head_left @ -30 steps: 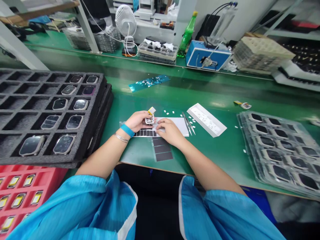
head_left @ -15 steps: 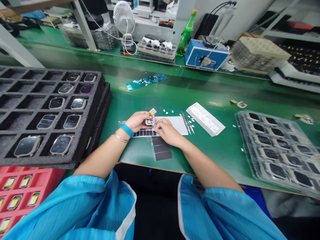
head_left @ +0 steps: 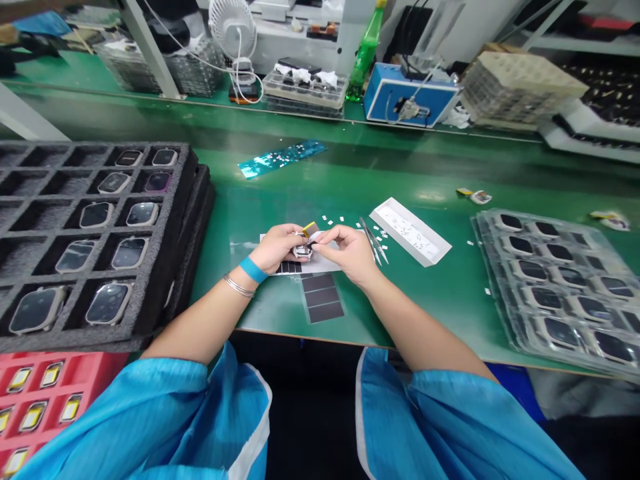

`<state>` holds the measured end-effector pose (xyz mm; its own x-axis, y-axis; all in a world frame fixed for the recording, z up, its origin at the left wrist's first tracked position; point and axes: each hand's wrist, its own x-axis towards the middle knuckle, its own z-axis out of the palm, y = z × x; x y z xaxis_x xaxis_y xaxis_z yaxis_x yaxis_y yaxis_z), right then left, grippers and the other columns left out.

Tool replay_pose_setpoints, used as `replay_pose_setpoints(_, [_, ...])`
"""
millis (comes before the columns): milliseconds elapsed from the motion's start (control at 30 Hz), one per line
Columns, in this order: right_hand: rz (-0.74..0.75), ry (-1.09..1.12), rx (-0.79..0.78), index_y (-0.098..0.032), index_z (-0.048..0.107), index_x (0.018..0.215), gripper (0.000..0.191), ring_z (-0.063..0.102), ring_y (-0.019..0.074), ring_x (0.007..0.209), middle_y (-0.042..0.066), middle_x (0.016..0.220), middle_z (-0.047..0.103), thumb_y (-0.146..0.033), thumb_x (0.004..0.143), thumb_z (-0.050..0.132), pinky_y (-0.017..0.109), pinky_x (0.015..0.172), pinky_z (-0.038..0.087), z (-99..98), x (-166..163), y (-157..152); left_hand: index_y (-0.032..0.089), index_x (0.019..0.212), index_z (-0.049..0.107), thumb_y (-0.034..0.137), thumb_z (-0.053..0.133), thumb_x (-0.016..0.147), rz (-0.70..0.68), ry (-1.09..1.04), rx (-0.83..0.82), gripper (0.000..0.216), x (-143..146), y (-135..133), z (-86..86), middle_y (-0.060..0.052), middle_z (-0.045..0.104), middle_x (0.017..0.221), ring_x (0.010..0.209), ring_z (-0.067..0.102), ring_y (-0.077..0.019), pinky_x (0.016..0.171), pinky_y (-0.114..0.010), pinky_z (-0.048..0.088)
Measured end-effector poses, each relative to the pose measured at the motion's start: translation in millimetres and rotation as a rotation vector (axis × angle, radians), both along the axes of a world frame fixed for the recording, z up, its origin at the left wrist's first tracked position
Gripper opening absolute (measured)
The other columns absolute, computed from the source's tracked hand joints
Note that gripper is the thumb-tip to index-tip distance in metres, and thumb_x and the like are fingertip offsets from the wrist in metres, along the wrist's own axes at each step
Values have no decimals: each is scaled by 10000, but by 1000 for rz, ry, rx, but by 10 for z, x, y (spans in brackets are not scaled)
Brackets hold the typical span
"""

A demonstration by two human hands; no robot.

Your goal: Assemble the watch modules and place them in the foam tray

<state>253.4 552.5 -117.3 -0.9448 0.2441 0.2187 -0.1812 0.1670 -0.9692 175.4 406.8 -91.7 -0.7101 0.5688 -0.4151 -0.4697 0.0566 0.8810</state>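
My left hand (head_left: 278,245) is closed around a small watch body (head_left: 303,251) with a yellow tab (head_left: 309,229) sticking up from it, held just above the green bench. My right hand (head_left: 349,249) pinches a tiny dark piece (head_left: 312,245) against the watch body. Under both hands lies a white sheet (head_left: 320,263) with a row of black rectangular stickers (head_left: 289,268). A second strip of larger black stickers (head_left: 323,298) lies nearer the bench edge. Tweezers (head_left: 371,240) rest just right of my right hand.
A black foam tray (head_left: 30,200) holding several watch faces sits at left, above a red tray (head_left: 75,373). Clear blister trays (head_left: 560,280) with several dark parts lie at right. A white paper tray (head_left: 410,231), a teal strip (head_left: 280,158), a fan and a blue box stand further back.
My right hand has lifted off the white sheet and come up to the watch body, pinching a small dark piece. My left hand has raised the watch body slightly.
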Motion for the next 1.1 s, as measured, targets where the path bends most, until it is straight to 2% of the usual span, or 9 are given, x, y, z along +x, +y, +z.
replay_pose_setpoints(100, [-38, -11, 60, -197, 604, 689, 236, 645, 180, 786, 22, 780, 687, -357, 681, 778, 368, 814, 509, 17, 5, -8, 110, 755, 588, 61, 613, 746, -9, 3, -4, 56, 12, 9, -13, -10, 602, 599, 523, 598, -110, 524, -234, 564])
replay_pose_setpoints(333, [40, 0, 120, -219, 501, 845, 267, 635, 149, 732, -17, 760, 652, -317, 723, 717, 335, 765, 514, 32, 15, -58, 106, 764, 602, 63, 641, 732, -15, 16, -11, 66, 22, 13, -44, -13, 609, 624, 530, 586, -103, 539, -247, 572])
replay_pose_setpoints(667, [33, 51, 263, -231, 487, 825, 202, 640, 153, 737, -11, 804, 653, -237, 756, 676, 326, 746, 509, 24, 25, -78, 104, 761, 605, 58, 637, 741, -10, 8, -12, 59, 21, 13, -41, -12, 604, 622, 531, 577, -95, 539, -240, 571])
replay_pose_setpoints(833, [-71, 122, 499, -243, 527, 775, 136, 632, 189, 793, -13, 775, 664, -199, 778, 656, 423, 928, 454, 19, 43, -106, 107, 776, 603, 65, 651, 732, -5, 8, 0, 77, 17, 9, -47, -10, 609, 658, 547, 579, -92, 541, -237, 570])
replay_pose_setpoints(933, [-112, 184, 564, -259, 537, 777, 104, 629, 209, 830, -9, 776, 675, -219, 817, 624, 459, 974, 425, -28, 43, -110, 109, 782, 601, 64, 646, 725, 12, 11, 14, 86, 10, 4, -44, -7, 614, 665, 552, 584, -94, 536, -237, 571])
replay_pose_setpoints(1100, [-90, 350, 721, -282, 529, 749, 146, 628, 202, 781, -29, 789, 702, -174, 842, 558, 523, 1074, 333, -75, 67, -126, 117, 760, 575, 58, 621, 731, 25, -8, 30, 80, -5, -5, -25, 9, 588, 602, 527, 588, -98, 500, -217, 556])
